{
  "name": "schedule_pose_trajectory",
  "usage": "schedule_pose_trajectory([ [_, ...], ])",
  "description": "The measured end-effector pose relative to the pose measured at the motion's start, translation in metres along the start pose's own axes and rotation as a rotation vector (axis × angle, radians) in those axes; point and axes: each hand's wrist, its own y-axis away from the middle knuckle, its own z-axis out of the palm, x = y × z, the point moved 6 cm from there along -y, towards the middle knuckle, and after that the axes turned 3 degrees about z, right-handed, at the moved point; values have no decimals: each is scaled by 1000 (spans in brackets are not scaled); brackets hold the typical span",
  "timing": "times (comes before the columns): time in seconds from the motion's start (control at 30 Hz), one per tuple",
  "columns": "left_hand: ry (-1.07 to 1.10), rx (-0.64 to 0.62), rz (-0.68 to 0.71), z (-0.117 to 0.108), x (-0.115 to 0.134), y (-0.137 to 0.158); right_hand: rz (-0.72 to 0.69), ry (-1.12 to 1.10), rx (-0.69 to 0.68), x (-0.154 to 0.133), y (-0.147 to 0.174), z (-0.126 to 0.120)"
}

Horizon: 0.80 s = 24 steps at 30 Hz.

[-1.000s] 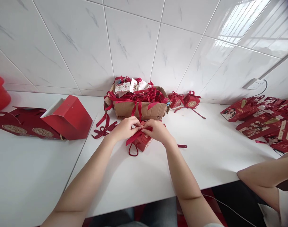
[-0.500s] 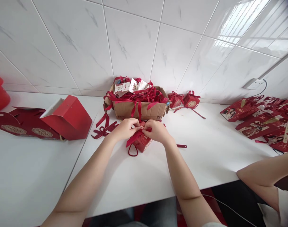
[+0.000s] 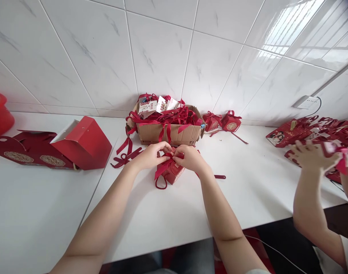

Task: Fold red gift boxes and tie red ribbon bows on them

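Note:
A small red gift box (image 3: 174,174) stands on the white table in front of me, with a loop of dark red cord (image 3: 161,182) at its lower left. Over its top lies a red ribbon (image 3: 163,168), one tail hanging down the near left side. My left hand (image 3: 153,155) pinches the ribbon from the left. From the right, my right hand (image 3: 188,156) pinches it too, so the fingertips of both hands nearly meet above the box. The ribbon between the fingers is partly hidden.
Behind the box is a cardboard carton (image 3: 170,133) full of red ribbons and tags. Two small red boxes (image 3: 231,121) stand by the wall. Larger red boxes (image 3: 81,142) are at left, beside a red pot (image 3: 1,114). A co-worker's hand (image 3: 310,156) is near piled red boxes (image 3: 279,133).
My hands stay at the box top, with the ribbon shifted slightly between the fingers. At right, the co-worker's arm has risen and a hand with a pink ribbon-tied item has come into view.

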Motion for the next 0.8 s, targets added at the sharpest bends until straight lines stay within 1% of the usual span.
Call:
schedule_pose_trajectory([
  [0.1,84,70,-7,4,-3,-5,-6,21,-6,-1,-1,0],
  [0.2,164,102,-21,8,-7,-9,11,42,-7,1,-1,2],
  [0.47,399,72,-129,14,-14,-10,36,16,-21,1,-1,2],
  [0.63,354,34,-115,19,-16,-10,21,19,-26,-1,0,2],
  [0.8,316,51,-100,17,-18,-10,36,13,-24,0,0,2],
])
